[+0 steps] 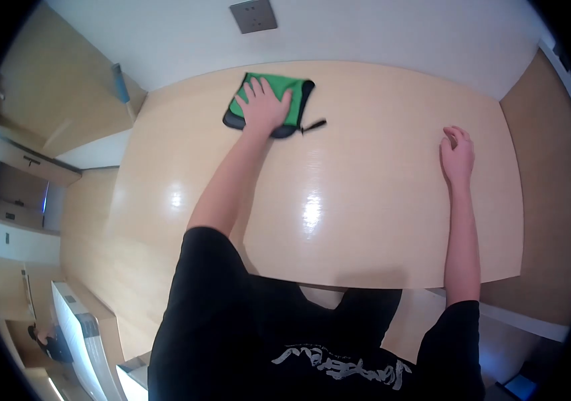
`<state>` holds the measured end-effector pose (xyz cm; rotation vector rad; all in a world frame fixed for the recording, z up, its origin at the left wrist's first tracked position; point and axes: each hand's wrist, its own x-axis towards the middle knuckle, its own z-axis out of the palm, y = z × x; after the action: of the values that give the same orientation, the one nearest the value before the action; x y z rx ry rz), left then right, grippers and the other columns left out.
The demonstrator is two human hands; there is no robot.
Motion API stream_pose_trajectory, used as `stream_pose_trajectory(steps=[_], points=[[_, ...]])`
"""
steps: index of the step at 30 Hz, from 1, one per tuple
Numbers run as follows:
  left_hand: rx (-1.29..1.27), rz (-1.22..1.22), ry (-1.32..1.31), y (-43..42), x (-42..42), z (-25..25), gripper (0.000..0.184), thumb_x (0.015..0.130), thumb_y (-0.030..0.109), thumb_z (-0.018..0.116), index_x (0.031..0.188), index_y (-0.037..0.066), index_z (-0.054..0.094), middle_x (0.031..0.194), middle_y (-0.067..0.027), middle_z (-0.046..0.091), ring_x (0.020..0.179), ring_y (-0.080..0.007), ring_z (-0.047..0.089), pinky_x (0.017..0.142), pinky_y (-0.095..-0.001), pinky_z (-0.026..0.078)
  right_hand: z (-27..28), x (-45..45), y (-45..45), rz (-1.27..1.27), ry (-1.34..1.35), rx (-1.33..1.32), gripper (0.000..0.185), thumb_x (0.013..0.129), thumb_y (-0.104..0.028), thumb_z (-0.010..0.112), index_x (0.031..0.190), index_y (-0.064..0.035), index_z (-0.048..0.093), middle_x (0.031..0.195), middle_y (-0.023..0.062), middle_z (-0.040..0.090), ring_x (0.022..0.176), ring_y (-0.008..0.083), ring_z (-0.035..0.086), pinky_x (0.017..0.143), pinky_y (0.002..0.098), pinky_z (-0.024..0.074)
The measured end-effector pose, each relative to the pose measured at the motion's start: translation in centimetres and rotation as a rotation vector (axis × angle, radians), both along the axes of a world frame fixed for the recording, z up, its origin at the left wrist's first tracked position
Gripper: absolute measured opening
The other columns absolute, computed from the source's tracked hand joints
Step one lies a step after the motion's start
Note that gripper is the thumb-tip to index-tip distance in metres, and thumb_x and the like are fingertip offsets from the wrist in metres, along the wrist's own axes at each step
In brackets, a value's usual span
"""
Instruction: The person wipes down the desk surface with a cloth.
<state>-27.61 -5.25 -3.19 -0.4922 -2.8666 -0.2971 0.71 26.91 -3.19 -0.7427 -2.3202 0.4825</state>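
My left hand [264, 108] lies flat with its fingers spread on a green cloth [287, 85] with black edges. The cloth rests on the light wood table [365, 194] near its back edge, and a short black strap sticks out from its right corner. On the right side of the table rests my right hand [458, 152], its fingers loosely curled and apart, with nothing visible in them.
A wall socket [255, 16] is on the white wall behind the table. Wooden panels stand at both sides. At the lower left are a white mattress [78, 334] and another person [55, 344] in dark clothes.
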Motion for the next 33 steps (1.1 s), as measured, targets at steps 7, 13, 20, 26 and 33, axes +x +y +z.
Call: stream_pose_trajectory(steps=[7,13,20,26,33], points=[[-0.100,-0.143,0.013,-14.4,18.7,1.3,0.081,0.093,0.052,0.049,0.149,-0.001,0.026,0.156,-0.0217,0.022,0.146,-0.0370,0.018,0.116,-0.0563,0.013,-0.8,-0.1,1.5,0.093,-0.035,-0.002,0.028,0.084,-0.012,0.059,0.110,-0.0036,0.066,0.123,0.0128,0.060,0.117,0.0310,0.054,0.100,0.0383,0.0436],[-0.028,-0.039,-0.075,-20.6,28.5,2.6,0.084,0.089,0.046,0.057,0.148,-0.005,0.026,0.156,-0.0240,0.021,0.146,-0.0394,0.017,0.115,-0.0583,0.013,-1.3,-0.2,1.4,0.108,0.014,-0.041,0.029,0.084,-0.010,0.059,0.112,0.0000,0.064,0.127,0.0172,0.057,0.118,0.0310,0.053,0.102,0.0371,0.0421],[-0.021,-0.047,-0.026,-18.2,22.1,1.9,0.086,0.089,0.050,0.055,0.146,-0.008,0.026,0.154,-0.0260,0.022,0.145,-0.0392,0.017,0.115,-0.0582,0.014,2.6,-1.1,-10.0,0.391,-0.028,0.222,0.031,0.085,-0.012,0.059,0.114,0.0010,0.062,0.131,0.0209,0.053,0.128,0.0393,0.045,0.111,0.0487,0.0317],[0.001,0.057,-0.014,-12.2,9.7,1.1,0.089,0.092,0.060,0.041,0.147,-0.008,0.024,0.155,-0.0259,0.023,0.146,-0.0385,0.017,0.115,-0.0578,0.012,3.3,-8.1,-21.0,0.633,-0.372,0.234,0.060,0.092,-0.035,0.052,0.139,0.0008,0.043,0.151,0.0221,0.033,0.144,0.0363,0.024,0.118,0.0516,0.0121],[0.074,0.167,-0.025,-7.7,-2.7,0.9,0.091,0.090,0.061,0.041,0.148,-0.008,0.024,0.155,-0.0254,0.023,0.146,-0.0390,0.015,0.115,-0.0593,0.008,1.6,-15.5,-23.8,0.449,-0.469,0.225,0.075,0.094,-0.048,0.047,0.149,-0.0006,0.028,0.157,0.0197,0.022,0.147,0.0311,0.018,0.118,0.0500,0.0103]])
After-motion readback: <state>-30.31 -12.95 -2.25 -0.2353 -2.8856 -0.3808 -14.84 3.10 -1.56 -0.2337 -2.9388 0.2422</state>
